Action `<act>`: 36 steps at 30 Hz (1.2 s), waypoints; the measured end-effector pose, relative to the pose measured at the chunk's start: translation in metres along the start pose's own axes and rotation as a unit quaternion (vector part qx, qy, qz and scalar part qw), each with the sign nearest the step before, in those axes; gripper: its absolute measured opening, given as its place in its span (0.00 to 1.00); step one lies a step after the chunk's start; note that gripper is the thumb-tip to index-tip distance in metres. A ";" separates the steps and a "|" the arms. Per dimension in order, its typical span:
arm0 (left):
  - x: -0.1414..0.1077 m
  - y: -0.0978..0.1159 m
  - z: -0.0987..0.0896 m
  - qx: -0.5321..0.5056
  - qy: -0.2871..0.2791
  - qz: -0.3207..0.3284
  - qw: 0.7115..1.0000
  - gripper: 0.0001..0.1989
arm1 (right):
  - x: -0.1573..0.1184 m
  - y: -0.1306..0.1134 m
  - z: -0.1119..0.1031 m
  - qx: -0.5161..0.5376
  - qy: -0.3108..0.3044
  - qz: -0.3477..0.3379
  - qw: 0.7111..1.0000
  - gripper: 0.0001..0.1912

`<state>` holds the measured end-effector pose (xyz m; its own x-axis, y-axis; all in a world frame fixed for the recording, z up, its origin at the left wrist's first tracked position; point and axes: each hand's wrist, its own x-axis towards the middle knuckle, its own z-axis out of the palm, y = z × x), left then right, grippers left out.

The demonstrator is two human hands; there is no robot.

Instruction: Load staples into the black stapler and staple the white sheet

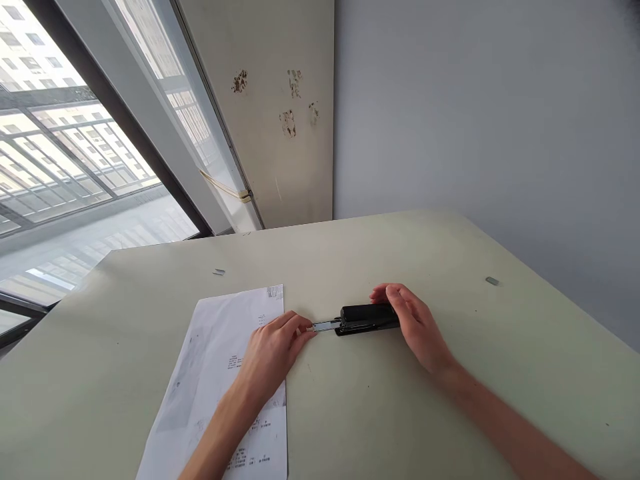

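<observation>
A black stapler [367, 318] lies on its side or base on the table, its front end toward the left. From that end a silvery staple tray [326, 326] sticks out. My left hand [277, 343] pinches the outer tip of this tray between thumb and fingers, its wrist above the printed sheets. Around the stapler's right end my right hand [413, 323] is closed, thumb on the near side and fingers behind. White printed paper [215, 347] lies under my left forearm.
Small staple strips [219, 272] rest at the back left of the pale green table [350, 253]. Another grey strip [492, 281] lies at the right. A window [65, 133] borders the left side, a grey wall [450, 120] the back right.
</observation>
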<state>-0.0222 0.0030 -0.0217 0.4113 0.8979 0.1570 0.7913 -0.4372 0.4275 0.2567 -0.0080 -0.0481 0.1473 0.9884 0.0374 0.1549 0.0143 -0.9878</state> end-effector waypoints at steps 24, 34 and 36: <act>-0.003 0.018 0.020 -0.074 -0.016 0.138 0.987 0.12 | 0.001 0.001 -0.004 0.106 -0.079 0.066 0.989 0.24; -0.003 0.018 0.021 -0.073 -0.023 0.132 0.988 0.12 | -0.004 -0.001 -0.001 0.101 -0.090 0.067 0.989 0.24; -0.002 0.019 0.019 -0.073 -0.025 0.139 0.987 0.12 | -0.004 -0.002 0.000 0.111 -0.088 0.071 0.987 0.24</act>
<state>0.0006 -0.0085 -0.0312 0.6287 0.7385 0.2435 0.5720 -0.6513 0.4986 0.2558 -0.0121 -0.0458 -0.0232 0.9934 -0.1119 -0.0757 -0.1134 -0.9907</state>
